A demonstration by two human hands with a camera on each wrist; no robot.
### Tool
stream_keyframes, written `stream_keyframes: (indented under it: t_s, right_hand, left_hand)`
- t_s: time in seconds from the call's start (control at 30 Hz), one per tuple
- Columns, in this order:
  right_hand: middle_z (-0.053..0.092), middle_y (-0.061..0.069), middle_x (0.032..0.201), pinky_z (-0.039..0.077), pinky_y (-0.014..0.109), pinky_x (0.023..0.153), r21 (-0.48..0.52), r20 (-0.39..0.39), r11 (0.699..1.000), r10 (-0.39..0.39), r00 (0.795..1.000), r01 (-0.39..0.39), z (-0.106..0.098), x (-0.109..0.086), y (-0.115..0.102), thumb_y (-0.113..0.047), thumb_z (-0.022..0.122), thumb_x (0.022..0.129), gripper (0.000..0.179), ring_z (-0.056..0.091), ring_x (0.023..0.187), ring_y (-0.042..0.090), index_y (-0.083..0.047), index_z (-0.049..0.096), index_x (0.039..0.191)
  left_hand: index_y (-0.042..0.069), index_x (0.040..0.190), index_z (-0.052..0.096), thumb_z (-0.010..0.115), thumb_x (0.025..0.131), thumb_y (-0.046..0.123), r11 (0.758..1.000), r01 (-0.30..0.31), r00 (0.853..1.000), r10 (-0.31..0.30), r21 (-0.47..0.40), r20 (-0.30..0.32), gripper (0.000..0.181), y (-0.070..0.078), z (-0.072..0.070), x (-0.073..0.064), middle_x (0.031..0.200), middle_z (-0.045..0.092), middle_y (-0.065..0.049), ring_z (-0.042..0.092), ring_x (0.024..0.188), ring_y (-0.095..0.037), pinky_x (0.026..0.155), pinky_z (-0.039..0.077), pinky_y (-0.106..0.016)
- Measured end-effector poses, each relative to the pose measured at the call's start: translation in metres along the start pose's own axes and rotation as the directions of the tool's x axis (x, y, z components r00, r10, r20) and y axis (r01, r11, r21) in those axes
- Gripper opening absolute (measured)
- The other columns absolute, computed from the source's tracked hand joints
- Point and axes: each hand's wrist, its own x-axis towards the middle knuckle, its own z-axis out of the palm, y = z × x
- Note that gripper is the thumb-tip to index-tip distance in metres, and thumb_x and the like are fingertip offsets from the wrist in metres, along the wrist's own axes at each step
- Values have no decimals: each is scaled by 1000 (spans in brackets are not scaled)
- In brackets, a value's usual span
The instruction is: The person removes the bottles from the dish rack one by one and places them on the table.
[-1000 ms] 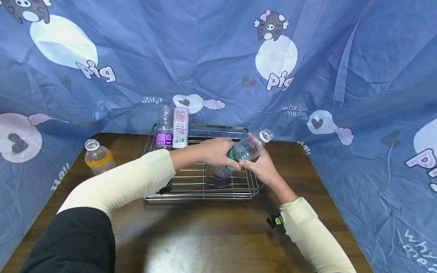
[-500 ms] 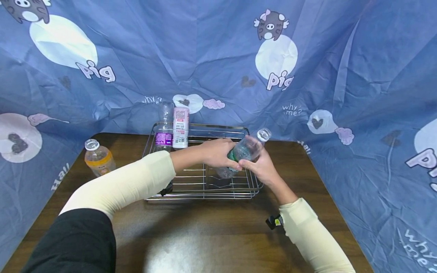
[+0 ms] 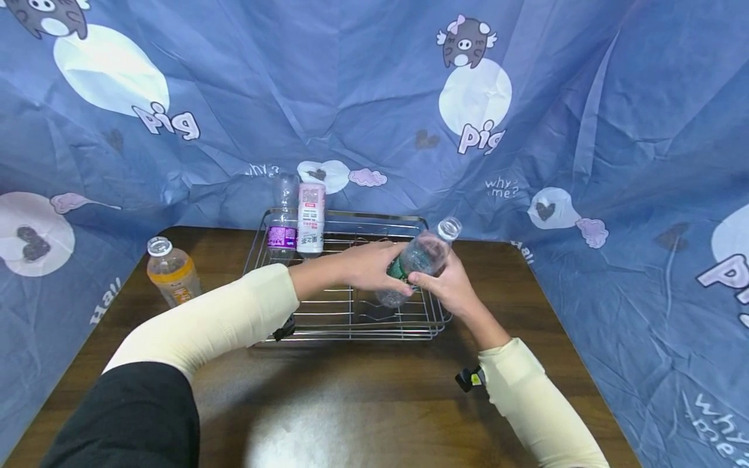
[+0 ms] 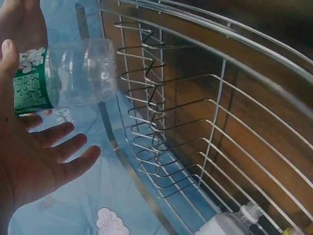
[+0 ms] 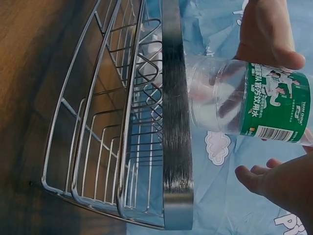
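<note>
A clear plastic bottle with a green label tilts over the right part of a wire dish rack, its open mouth up to the right. My left hand holds it from the left, thumb in front; in the left wrist view the fingers spread loosely beside it. On the other side my right hand holds it, thumb in front and fingers largely hidden behind. In the right wrist view the bottle's base is just beyond the rack's flat metal rim. Contact with the rack cannot be told.
Inside the rack's left part stand a clear bottle with a purple label and a white-and-pink bottle. An orange-labelled bottle stands on the wooden table at the left. A blue printed cloth hangs behind.
The green-labelled bottle has turned slightly more upright; its mouth has shifted a little left and its base a little right. Both hands stay around it in nearly the same place.
</note>
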Motion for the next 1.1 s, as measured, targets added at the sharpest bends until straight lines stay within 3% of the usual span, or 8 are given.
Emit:
stream_keyframes:
  t_s: [0.13,0.23,0.37,0.63,0.93,1.1]
  right_hand:
    - [45,26,148,36,32,115,-15,-3,1000,-3,1000,3,-1,0,0,-32,90,75,87,49,133,19,10,45,136]
    - [43,25,150,37,33,115,-16,-3,1000,-2,1000,2,-2,-1,-2,-18,88,77,78,48,133,21,10,44,136]
    - [42,24,152,38,31,113,-37,-16,999,20,1000,-20,-3,-3,-5,0,81,77,71,48,134,24,11,44,136]
    - [39,24,154,40,32,112,-54,-35,997,60,998,-62,-8,-5,-7,10,75,77,67,46,135,30,11,44,136]
    - [48,28,144,45,29,106,-82,-49,996,32,998,-36,-11,-3,-10,11,74,77,64,56,122,19,10,45,134]
    - [44,25,150,43,29,107,-83,-60,995,48,997,-53,-14,-3,-12,11,74,77,65,53,127,25,10,45,135]
  left_hand:
    - [15,162,20,69,84,68,999,29,1000,-29,-20,1,107,-6,4,-4,156,40,-15,44,139,-32,111,40,-47]
    - [13,163,14,66,84,70,998,64,998,-64,-6,15,110,-9,7,-8,163,28,-17,33,146,-35,117,32,-50]
    - [16,164,11,64,84,73,993,118,993,-118,5,21,112,-13,10,-16,166,16,-17,27,148,-37,117,30,-54]
    - [19,164,11,69,83,68,985,165,986,-166,-54,-17,111,-23,13,-26,167,14,-17,25,148,-40,116,28,-59]
    - [22,164,14,71,83,66,978,192,979,-196,-79,-54,109,-29,16,-33,168,10,-16,22,149,-42,115,28,-61]
    - [20,163,16,72,81,67,978,192,975,-199,-81,-94,110,-34,14,-38,166,14,-19,22,148,-43,117,25,-60]
